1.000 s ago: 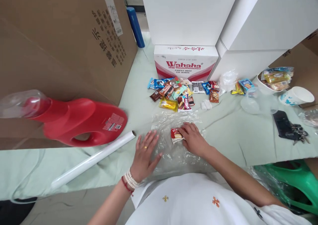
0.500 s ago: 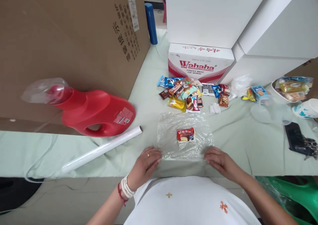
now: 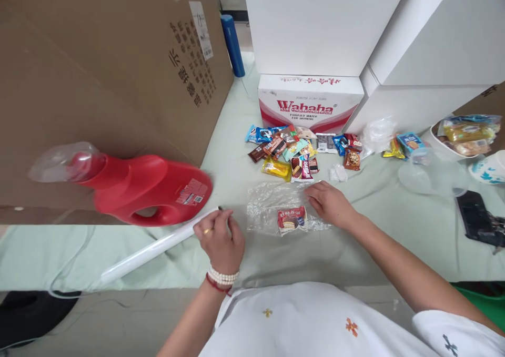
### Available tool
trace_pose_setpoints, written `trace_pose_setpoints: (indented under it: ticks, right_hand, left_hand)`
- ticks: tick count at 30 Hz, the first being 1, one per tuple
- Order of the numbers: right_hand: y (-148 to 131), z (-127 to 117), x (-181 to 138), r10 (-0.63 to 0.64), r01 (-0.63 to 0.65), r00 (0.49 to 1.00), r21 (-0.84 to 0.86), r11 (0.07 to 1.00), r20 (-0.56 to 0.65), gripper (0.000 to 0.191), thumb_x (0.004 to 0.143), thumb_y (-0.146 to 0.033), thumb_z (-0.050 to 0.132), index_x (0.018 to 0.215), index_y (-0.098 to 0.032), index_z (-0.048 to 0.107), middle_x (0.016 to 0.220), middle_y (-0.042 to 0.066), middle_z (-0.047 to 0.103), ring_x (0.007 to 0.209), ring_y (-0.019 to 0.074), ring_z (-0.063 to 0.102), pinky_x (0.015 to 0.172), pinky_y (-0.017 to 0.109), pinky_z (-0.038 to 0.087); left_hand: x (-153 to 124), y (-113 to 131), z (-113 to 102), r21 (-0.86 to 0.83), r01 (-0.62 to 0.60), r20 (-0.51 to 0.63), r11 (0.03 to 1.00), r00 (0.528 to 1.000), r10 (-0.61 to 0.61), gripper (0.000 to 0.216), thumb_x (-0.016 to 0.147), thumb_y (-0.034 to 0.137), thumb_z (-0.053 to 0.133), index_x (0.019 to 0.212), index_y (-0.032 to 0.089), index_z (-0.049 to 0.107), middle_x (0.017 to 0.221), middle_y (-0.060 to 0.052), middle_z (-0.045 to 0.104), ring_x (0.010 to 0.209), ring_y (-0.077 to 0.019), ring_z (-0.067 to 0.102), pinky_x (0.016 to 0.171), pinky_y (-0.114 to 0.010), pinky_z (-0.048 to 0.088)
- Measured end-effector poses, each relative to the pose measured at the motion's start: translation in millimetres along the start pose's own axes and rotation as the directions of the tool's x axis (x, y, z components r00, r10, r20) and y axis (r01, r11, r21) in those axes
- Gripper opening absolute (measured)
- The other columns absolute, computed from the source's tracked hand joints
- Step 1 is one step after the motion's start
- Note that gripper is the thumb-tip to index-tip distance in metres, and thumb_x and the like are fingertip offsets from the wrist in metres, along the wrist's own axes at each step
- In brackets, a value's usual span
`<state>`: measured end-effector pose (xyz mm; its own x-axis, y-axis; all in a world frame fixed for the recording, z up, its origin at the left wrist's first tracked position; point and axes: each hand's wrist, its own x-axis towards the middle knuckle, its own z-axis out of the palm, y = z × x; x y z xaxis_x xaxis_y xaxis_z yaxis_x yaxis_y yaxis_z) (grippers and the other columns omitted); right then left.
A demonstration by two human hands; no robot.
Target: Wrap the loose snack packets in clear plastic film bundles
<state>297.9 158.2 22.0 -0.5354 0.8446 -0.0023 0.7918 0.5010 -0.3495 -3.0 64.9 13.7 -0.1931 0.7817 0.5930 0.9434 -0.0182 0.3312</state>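
Note:
A red snack packet (image 3: 292, 218) lies on the green cloth, wrapped in a crumpled sheet of clear plastic film (image 3: 268, 202). My right hand (image 3: 329, 203) rests on the film's far right edge just beyond the packet, its fingers curled down and pinching the film. My left hand (image 3: 219, 238) is left of the film, by the open end of a white film roll (image 3: 153, 249). Its fingers are curled in a loose pinch, and what they hold is hidden. A ring and bead bracelets show on that hand.
A heap of small snack packets (image 3: 294, 149) lies beyond the film, in front of a Wahaha carton (image 3: 310, 102). A red detergent jug (image 3: 145, 189) lies on its side at left against a large cardboard box (image 3: 98, 68). White boxes, a bowl, a cup and a phone are at right.
Both hands left the film's near edge. The film is now folded up over the packet. My right hand went to its far side and my left hand drew left toward the roll's end.

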Motion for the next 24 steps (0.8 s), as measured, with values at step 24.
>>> trace_pose_setpoints:
  ticks: [24]
  right_hand:
    - [-47, 26, -33, -0.319, 0.326, 0.927, 0.0, 0.945, 0.197, 0.042, 0.097, -0.01, 0.05, 0.136, -0.021, 0.061, 0.114, 0.01, 0.066, 0.099, 0.0229, 0.059, 0.08, 0.032, 0.047]
  left_hand:
    - [-41, 45, 39, -0.44, -0.211, 0.588, 0.873, 0.667, 0.458, 0.034, 0.093, 0.014, 0.048, 0.111, 0.022, 0.076, 0.11, -0.01, 0.078, 0.091, -0.023, 0.072, 0.08, -0.038, 0.059]
